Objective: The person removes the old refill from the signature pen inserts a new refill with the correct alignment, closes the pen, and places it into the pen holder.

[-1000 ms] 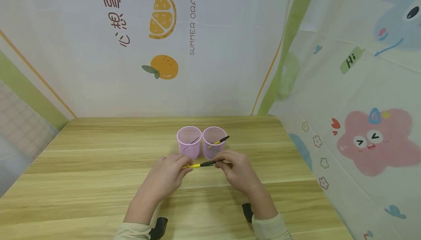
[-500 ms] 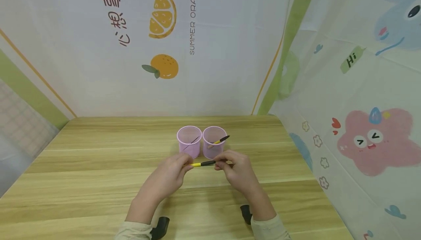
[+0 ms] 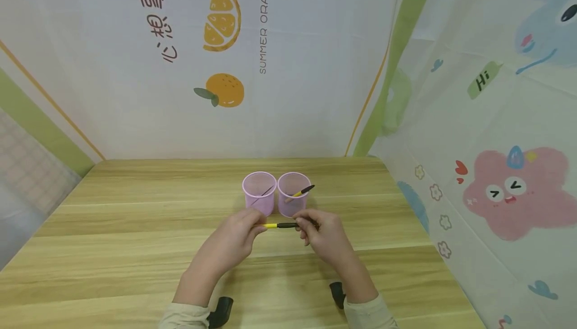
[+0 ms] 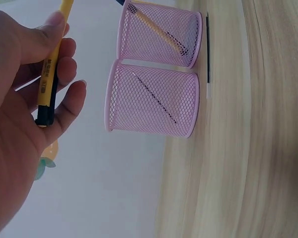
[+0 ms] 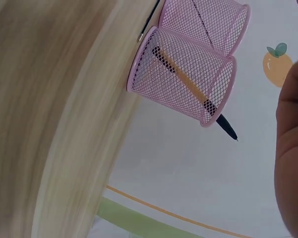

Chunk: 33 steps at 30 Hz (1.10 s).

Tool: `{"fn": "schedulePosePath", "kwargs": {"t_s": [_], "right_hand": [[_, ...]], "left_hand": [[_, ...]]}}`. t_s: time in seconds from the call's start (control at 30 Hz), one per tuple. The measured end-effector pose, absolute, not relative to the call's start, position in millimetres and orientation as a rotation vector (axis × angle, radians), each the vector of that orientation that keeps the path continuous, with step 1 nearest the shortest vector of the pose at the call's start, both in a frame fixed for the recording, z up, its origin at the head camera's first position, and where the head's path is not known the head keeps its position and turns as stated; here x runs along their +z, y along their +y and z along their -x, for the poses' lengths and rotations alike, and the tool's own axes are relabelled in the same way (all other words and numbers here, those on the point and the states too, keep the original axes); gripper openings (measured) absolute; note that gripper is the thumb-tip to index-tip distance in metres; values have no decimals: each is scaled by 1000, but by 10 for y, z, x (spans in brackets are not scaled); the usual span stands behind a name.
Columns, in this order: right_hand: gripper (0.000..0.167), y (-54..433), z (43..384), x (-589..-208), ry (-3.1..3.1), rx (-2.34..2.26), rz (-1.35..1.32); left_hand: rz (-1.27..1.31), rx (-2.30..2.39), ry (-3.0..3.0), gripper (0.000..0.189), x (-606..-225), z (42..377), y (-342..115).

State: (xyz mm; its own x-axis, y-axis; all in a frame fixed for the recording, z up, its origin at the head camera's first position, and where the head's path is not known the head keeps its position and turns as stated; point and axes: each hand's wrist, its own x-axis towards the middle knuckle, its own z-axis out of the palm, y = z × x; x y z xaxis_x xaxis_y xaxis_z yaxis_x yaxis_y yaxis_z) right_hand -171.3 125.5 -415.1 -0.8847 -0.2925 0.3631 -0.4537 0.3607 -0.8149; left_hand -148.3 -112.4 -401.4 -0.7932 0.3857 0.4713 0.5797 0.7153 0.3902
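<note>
- Sleeves, cream, enter at the bottom of the head view, a black fitting by each wrist.
- Bench: pale yellow-brown wood pattern, grain streaks running side to side, far corners rounded.
- Left hand: thumb and fingers curled on the yellow end of a pen.
- Right hand: thumb and fingertips pinch the pen's black end; the right wrist view cuts this grip off.
- The pen sits level between both hands, above the bench.
- A thin black rod lies on the bench, near the bases of two upright pink mesh cups.
- Left cup: a slim dark stick leans inside.
- Right cup, just beside it: a second pen slants past the rim.
- Right-hand sheet: white, with a pink flower, small hearts and "Hi".
- Back sheet: white, printed with oranges, lettering and green borders.
</note>
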Motion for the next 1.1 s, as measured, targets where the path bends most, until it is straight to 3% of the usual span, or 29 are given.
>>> {"fn": "schedulePosePath", "kwargs": {"t_s": [0.23,0.43,0.87,1.1], "right_hand": [[17,1225,1711,-4190,-2428,1535,-709],[8,1212,1693,-4181,-2422,1628,-747],[12,1233,1698,-4178,-2455,1619,-724],[25,1237,1716,-4208,-2494,1501,-737]], "left_hand": [[729,-763,-2581,9,-4004,1474,-1134],[690,-754,-2574,11,-3999,1468,-1187],[778,-706,-2461,13,-4024,1507,-1213],[796,-706,-2448,14,-4012,1504,-1199]]}}
